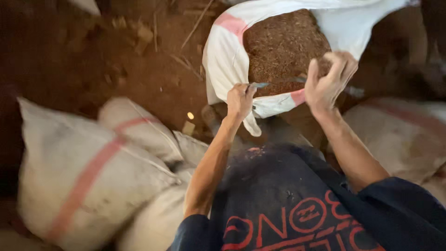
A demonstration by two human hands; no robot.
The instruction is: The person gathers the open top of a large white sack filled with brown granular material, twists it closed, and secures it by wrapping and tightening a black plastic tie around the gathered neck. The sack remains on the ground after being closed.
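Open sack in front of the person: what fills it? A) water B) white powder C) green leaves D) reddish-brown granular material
D: the open sack, white with pink stripes, shows a reddish-brown grainy fill at its mouth, where the left hand and right hand grip the near edge.

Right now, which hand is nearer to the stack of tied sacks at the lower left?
The left hand. It grips the open sack's near rim, just above the tied sacks. The right hand holds the rim farther over, away from them.
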